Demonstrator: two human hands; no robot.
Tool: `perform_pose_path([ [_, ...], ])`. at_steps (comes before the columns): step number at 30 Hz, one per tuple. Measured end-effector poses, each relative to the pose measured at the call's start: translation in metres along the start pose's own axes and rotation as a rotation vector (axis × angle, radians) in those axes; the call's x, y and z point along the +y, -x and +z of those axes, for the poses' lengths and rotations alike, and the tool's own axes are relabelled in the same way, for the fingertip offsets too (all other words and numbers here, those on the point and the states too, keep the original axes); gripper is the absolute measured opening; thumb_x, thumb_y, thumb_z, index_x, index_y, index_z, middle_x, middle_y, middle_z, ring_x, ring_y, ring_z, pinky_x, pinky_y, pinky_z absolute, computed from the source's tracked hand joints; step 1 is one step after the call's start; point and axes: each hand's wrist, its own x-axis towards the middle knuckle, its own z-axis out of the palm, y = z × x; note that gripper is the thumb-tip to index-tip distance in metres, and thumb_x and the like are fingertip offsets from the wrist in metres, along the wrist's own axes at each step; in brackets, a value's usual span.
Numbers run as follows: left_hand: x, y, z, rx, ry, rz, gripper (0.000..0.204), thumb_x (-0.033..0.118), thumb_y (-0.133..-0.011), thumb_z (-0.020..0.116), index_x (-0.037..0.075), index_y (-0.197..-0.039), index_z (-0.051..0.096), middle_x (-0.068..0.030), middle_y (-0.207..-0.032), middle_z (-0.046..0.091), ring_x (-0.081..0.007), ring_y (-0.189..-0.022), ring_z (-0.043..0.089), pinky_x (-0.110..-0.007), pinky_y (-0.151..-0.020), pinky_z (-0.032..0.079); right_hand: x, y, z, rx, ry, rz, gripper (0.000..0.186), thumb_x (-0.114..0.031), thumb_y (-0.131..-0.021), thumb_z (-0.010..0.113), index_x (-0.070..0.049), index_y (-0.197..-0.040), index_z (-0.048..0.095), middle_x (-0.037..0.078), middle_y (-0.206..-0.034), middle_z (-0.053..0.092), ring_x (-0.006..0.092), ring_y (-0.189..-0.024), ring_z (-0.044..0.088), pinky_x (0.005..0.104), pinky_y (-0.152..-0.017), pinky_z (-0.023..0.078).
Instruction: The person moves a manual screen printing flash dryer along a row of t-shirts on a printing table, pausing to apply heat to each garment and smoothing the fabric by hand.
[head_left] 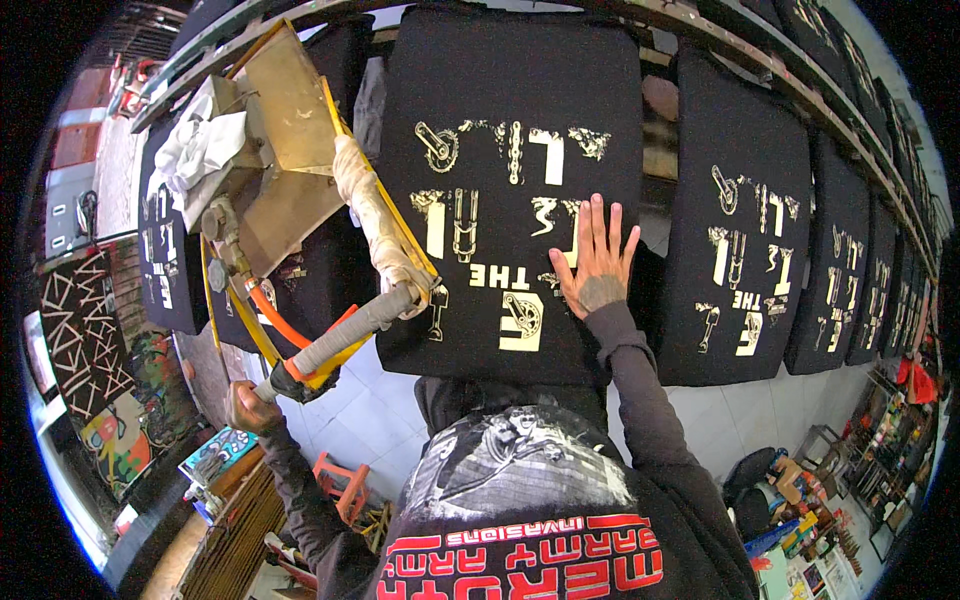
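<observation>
My left hand (250,402) is closed around the grey wrapped handle (340,338) of a device at the left, with a yellow frame, metal hood (290,100), valve and orange hose (275,315). A crumpled white cloth (205,150) lies on the hood. My right hand (600,260) rests flat, fingers spread, on a black T-shirt (510,75) with a cream print of bicycle parts and lettering, lying on a board in front of me. Similar printed shirts (730,340) line up to the right. Others sit under and left of the device, partly hidden by it.
Long rails (730,60) run above the shirt boards, with more shirts beyond. Below is a tiled floor (350,430) with a red plastic stool (340,480). Painted panels (85,330) and stacked boards (220,540) stand left. Assorted clutter (780,510) fills the lower right.
</observation>
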Motion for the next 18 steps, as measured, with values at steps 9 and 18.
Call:
perform_pose_path([
  [9,-0.008,0.007,-0.004,0.017,-0.025,0.048,0.051,0.040,-0.097,0.033,0.003,-0.066,0.045,-0.0117,-0.059,0.044,-0.0279,-0.050,0.046,-0.040,-0.051,0.036,-0.004,0.043,-0.024,-0.109,-0.029,-0.095,0.082,-0.045,-0.094,0.058,-0.003,-0.156,0.025,0.015,-0.164,0.019,0.0373,-0.153,0.010,0.0636,-0.119,0.005],
  [18,0.012,-0.003,-0.005,0.033,-0.065,0.084,0.047,0.036,-0.096,0.038,0.002,-0.065,0.047,-0.0116,-0.057,0.044,-0.0269,-0.048,0.044,-0.040,-0.050,0.035,-0.018,0.111,-0.024,-0.301,-0.123,-0.564,0.064,-0.035,-0.096,0.059,-0.020,-0.154,0.036,0.002,-0.162,0.029,0.0313,-0.150,0.022,0.0630,-0.120,0.015],
])
